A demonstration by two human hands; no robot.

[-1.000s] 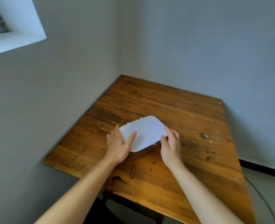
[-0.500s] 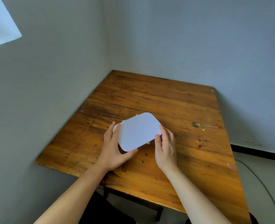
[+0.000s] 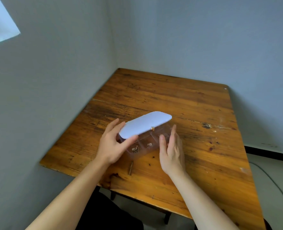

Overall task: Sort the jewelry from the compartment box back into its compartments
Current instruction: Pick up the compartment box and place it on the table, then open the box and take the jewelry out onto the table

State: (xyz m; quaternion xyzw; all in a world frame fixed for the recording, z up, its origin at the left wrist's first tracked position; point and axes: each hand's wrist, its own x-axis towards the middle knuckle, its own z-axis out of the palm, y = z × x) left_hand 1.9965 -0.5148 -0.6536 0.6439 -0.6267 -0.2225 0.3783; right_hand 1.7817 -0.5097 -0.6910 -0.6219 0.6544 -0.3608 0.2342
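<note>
Lifting the white lid [image 3: 144, 124] with left hand [image 3: 111, 146], thumb and fingers pinching its near corner; right hand [image 3: 171, 149] open, steadying the clear compartment box [image 3: 144, 146] on the table [image 3: 195, 113]. Jewelry [image 3: 135, 149] sits in the compartments. Best swing the lid fully back, keep the box pinned.

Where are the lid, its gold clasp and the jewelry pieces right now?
lid [image 3: 144, 125], head view, middle of its white top.
gold clasp [image 3: 152, 128], head view, knob on the lid's front edge.
jewelry pieces [image 3: 135, 149], head view, cluster in a front compartment.
</note>
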